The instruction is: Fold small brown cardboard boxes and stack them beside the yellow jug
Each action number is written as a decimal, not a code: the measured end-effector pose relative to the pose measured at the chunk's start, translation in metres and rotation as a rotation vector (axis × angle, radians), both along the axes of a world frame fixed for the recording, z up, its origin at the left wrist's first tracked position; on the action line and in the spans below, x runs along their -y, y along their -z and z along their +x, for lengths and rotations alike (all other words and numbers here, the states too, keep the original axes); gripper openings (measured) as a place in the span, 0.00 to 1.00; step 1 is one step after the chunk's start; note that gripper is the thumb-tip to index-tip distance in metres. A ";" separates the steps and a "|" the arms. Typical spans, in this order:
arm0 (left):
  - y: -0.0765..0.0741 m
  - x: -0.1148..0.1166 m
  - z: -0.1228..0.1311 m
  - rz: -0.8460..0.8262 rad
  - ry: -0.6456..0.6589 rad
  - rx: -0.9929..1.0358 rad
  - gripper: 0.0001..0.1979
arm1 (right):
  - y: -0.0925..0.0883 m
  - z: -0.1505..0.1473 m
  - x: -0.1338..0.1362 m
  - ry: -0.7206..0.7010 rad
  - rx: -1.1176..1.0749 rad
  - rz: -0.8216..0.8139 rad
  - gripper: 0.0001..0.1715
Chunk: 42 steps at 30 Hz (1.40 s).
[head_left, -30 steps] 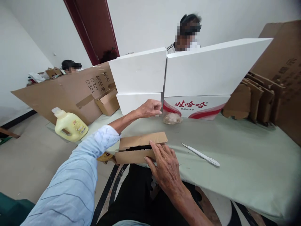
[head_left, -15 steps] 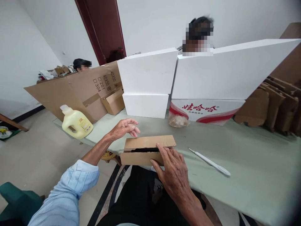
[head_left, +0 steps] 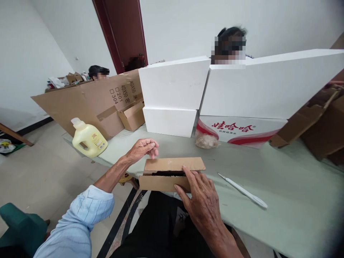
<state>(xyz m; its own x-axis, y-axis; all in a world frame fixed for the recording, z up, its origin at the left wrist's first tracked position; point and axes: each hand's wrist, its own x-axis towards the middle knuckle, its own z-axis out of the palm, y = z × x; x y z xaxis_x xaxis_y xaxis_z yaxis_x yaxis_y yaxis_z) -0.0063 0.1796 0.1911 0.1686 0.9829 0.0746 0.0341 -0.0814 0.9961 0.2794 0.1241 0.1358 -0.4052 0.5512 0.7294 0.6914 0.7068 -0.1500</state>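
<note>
A small brown cardboard box (head_left: 161,183) lies at the near edge of the table. Its two long top flaps almost meet, and a narrow dark gap shows between them. My right hand (head_left: 201,191) grips the box's right end, fingers over the gap and thumb on the near flap. Just beyond the box's far left corner, my left hand (head_left: 143,149) hovers with curled fingers and the thumb pressed to them; nothing shows in it. To the right of the box lies a white-handled knife (head_left: 243,190) with a thin blade, pointing toward the box.
White boxes (head_left: 169,122) stand stacked across the back of the green table (head_left: 268,172). A crumpled clear plastic bundle (head_left: 206,141) sits before them. At left are a yellow jug (head_left: 90,139) and a large cardboard sheet (head_left: 88,96). Two people are partly visible behind.
My left hand's fingers have curled in, closing against the thumb. My right hand keeps its hold on the box. The whole view has shifted slightly.
</note>
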 end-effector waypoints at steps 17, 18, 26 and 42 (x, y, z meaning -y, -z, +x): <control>0.068 0.109 -0.061 -0.086 -0.504 -0.173 0.30 | -0.002 0.000 -0.005 -0.013 0.011 0.000 0.26; 0.068 0.113 -0.061 -0.072 -0.495 -0.164 0.29 | -0.003 0.000 -0.005 -0.013 0.012 0.006 0.26; 0.057 0.122 -0.067 -0.036 -0.448 -0.165 0.21 | -0.005 0.001 -0.005 -0.010 0.030 -0.008 0.26; -0.073 -0.040 0.061 0.870 0.031 -0.632 0.23 | -0.008 0.000 0.009 0.041 0.042 -0.113 0.27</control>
